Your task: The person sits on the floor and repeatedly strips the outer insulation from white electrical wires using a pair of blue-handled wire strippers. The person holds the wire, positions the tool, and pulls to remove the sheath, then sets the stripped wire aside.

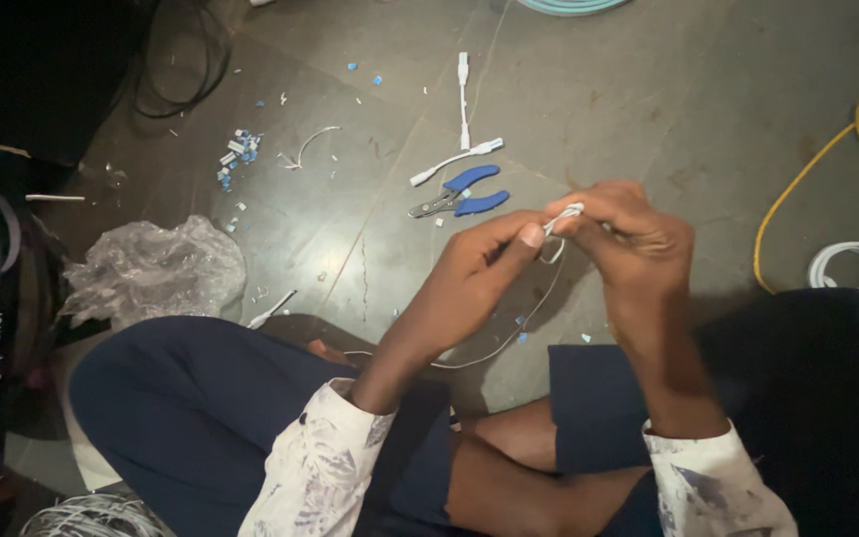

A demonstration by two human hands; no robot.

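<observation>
I sit cross-legged on a dark stone floor. Both hands are raised over my lap and meet on a thin white cable [557, 221]. My left hand [494, 261] pinches it between thumb and forefinger. My right hand [628, 227] curls over its white end piece from the right. The cable droops in a loop below my hands [509, 338] toward my knee. Blue-handled pliers [461, 194] lie on the floor just beyond my hands.
Two white cable pieces [454, 159] lie past the pliers. Small blue and white offcuts [238, 151] are scattered at upper left. A crumpled clear plastic bag [156, 268] sits at left. A yellow cable [827, 169] and a white coil [852, 264] lie at right.
</observation>
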